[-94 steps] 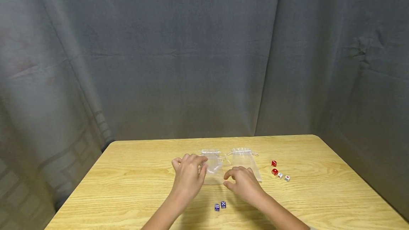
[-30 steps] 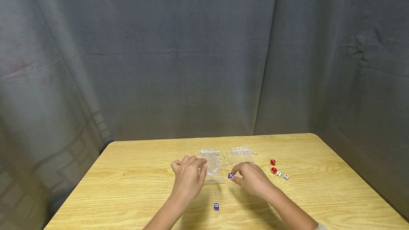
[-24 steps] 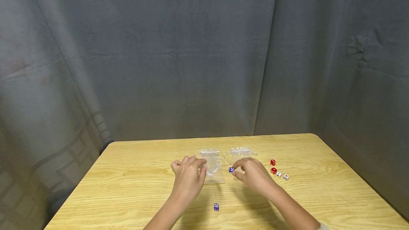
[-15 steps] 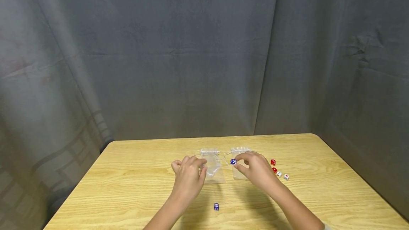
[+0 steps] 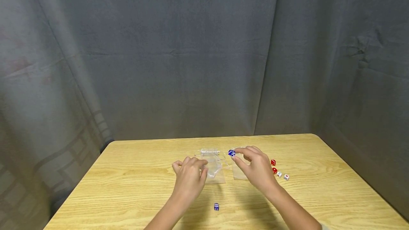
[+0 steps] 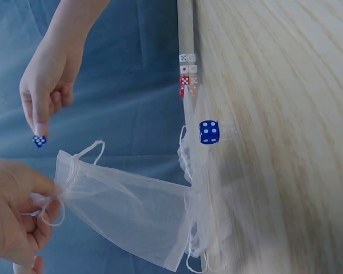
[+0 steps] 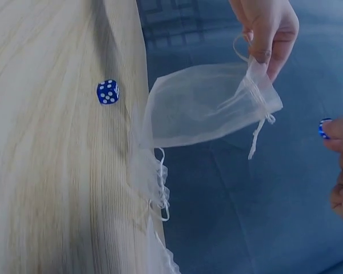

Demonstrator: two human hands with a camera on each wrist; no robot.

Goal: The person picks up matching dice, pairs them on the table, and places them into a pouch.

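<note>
My left hand [image 5: 190, 178] pinches the gathered mouth of a sheer white drawstring bag [image 6: 126, 200], which hangs with its bottom down by the table. In the right wrist view the bag's top edge and cord stand clear near the left thumb. A blue die [image 5: 231, 153] with white pips is between the thumb and index finger of my right hand [image 5: 258, 169]. That hand is raised, to the right of the bag and higher than its mouth. A second blue die [image 5: 216, 206] lies on the table nearer to me.
Another sheer bag [image 5: 238, 173] lies flat under the right hand. Beyond the held bag, a white drawstring top [image 5: 209, 151] lies on the wooden table [image 5: 134, 173]. Red dice [image 5: 273, 162] and white dice [image 5: 286, 177] sit at the right. A grey curtain [image 5: 179, 63] hangs behind.
Of the two blue dice on the table, one has been picked up by my right hand. It has since been lifted up and away from me. My left hand has hardly moved.
</note>
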